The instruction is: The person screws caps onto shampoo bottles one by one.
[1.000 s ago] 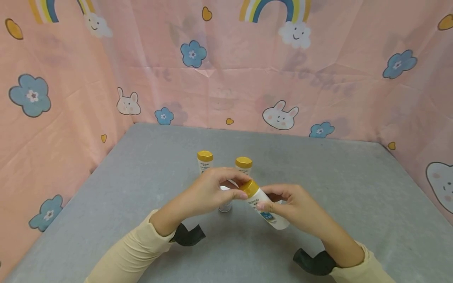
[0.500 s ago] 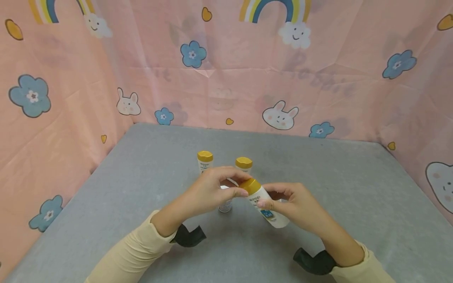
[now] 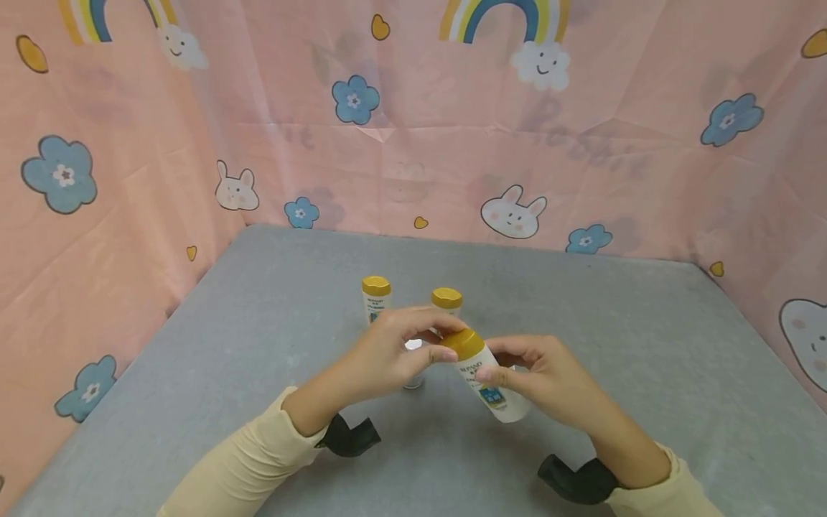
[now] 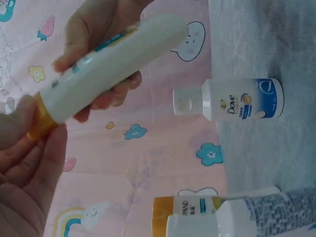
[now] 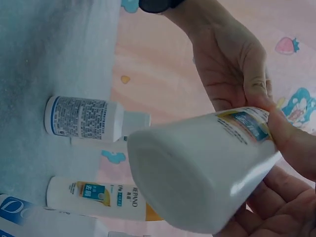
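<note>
Tilted between my hands is a white shampoo bottle (image 3: 497,403) with a gold cap (image 3: 466,345) and a blue-and-yellow label. In the head view my left hand (image 3: 390,352) pinches the cap between thumb and fingers, which hide part of it. My right hand (image 3: 558,380) grips the body, thumb in front and fingers behind. The right wrist view shows the bottle's rounded base (image 5: 173,182) raised above the table. From the left wrist view, the gold cap (image 4: 42,118) sits against the white body, without a visible gap.
Two gold-capped bottles, one left (image 3: 376,298) and one right (image 3: 446,300), stand behind my hands. A small white bottle (image 3: 413,377) is partly hidden by my left hand. A Dove bottle (image 4: 242,101) stands upright too. Pink printed cloth (image 3: 400,158) walls the grey table (image 3: 194,373).
The held bottle has turned slightly, its label now facing the head camera more. Both hands keep their hold and have barely moved.
</note>
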`<state>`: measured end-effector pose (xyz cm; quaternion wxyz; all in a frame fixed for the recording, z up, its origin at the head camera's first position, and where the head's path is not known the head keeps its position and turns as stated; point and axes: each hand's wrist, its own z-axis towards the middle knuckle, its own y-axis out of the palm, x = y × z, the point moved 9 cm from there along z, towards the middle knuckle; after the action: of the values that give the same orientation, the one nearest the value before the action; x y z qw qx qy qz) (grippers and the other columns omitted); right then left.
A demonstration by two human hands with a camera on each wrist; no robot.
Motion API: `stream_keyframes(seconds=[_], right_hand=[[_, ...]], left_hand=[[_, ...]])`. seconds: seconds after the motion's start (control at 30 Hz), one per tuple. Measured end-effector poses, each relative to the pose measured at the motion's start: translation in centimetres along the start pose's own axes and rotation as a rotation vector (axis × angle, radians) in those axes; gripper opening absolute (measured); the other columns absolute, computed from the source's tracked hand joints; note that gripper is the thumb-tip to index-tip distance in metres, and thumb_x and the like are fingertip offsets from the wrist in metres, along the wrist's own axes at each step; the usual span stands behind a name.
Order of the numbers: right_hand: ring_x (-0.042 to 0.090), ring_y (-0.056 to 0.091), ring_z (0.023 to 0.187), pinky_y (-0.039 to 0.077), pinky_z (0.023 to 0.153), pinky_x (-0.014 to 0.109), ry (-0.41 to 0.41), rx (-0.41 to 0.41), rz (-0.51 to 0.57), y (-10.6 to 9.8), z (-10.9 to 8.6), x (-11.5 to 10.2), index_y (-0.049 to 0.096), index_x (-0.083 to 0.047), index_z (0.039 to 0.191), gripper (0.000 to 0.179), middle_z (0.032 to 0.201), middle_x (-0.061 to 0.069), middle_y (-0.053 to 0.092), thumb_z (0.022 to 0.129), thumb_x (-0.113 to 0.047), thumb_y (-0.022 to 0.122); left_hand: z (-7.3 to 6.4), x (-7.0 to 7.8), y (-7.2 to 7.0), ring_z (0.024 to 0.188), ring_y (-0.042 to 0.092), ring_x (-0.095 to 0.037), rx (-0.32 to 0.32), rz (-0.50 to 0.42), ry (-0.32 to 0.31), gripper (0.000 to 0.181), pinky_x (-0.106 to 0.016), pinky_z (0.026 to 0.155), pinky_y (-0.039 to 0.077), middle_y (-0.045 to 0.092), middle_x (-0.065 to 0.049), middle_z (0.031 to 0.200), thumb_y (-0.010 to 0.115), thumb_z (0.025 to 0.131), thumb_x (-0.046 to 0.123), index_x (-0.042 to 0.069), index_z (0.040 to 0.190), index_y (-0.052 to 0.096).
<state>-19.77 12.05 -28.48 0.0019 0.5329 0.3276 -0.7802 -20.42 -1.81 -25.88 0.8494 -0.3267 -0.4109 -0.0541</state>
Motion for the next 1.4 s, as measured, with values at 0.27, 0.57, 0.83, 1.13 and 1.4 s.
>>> stream_keyframes(seconds=[0.27, 0.57, 0.83, 1.13, 1.4], right_hand=[[0.008, 0.069, 0.09, 0.059, 0.077, 0.029, -0.116, -0.037, 0.1, -0.8, 0.0, -0.7, 0.067, 0.008, 0.118, 0.027, 0.107, -0.013, 0.073, 0.092, -0.001, 0.067], [0.0, 0.068, 0.097, 0.057, 0.081, 0.025, 0.096, 0.151, -0.045, -6.0, 2.3, 1.6, 0.063, -0.001, 0.13, 0.037, 0.113, -0.007, 0.072, 0.096, -0.015, 0.066], [-0.009, 0.06, 0.104, 0.048, 0.104, 0.057, 0.267, 0.157, -0.038, -8.2, 3.0, 6.4, 0.06, -0.002, 0.135, 0.047, 0.12, -0.013, 0.069, 0.096, -0.028, 0.067], [0.021, 0.063, 0.117, 0.045, 0.104, 0.062, 0.362, 0.086, -0.052, -7.5, 2.8, 11.6, 0.064, -0.004, 0.131, 0.048, 0.13, 0.016, 0.066, 0.092, -0.031, 0.072], [0.033, 0.061, 0.122, 0.047, 0.104, 0.06, 0.374, 0.04, -0.07, -6.3, 2.5, 12.8, 0.064, -0.003, 0.131, 0.049, 0.129, 0.016, 0.067, 0.091, -0.03, 0.073]], left_hand=[[0.8, 0.7, -0.1, 0.104, 0.067, -0.023, -0.018, -0.139, 0.06, 0.028, -0.028, 0.088, 0.059, 0.069, -0.019, 0.114, 0.069, 0.089, -0.002, -0.006, 0.117, 0.066], [6.1, -1.5, -1.4, 0.096, 0.067, -0.009, 0.126, -0.145, -0.232, 0.028, -0.024, 0.081, 0.059, 0.074, -0.002, 0.111, 0.073, 0.091, 0.021, 0.012, 0.118, 0.072], [9.7, -4.7, 1.1, 0.1, 0.063, -0.005, 0.089, -0.033, -0.303, 0.028, -0.018, 0.081, 0.055, 0.073, 0.004, 0.108, 0.074, 0.09, 0.025, 0.015, 0.116, 0.074], [10.1, -8.2, 4.7, 0.1, 0.065, -0.009, 0.007, 0.025, -0.496, 0.029, -0.017, 0.079, 0.054, 0.072, 0.001, 0.115, 0.072, 0.092, 0.024, 0.015, 0.119, 0.072], [9.1, -9.3, 5.8, 0.1, 0.066, -0.012, -0.011, 0.029, -0.55, 0.026, -0.021, 0.08, 0.056, 0.073, 0.0, 0.112, 0.072, 0.092, 0.02, 0.012, 0.117, 0.072]])
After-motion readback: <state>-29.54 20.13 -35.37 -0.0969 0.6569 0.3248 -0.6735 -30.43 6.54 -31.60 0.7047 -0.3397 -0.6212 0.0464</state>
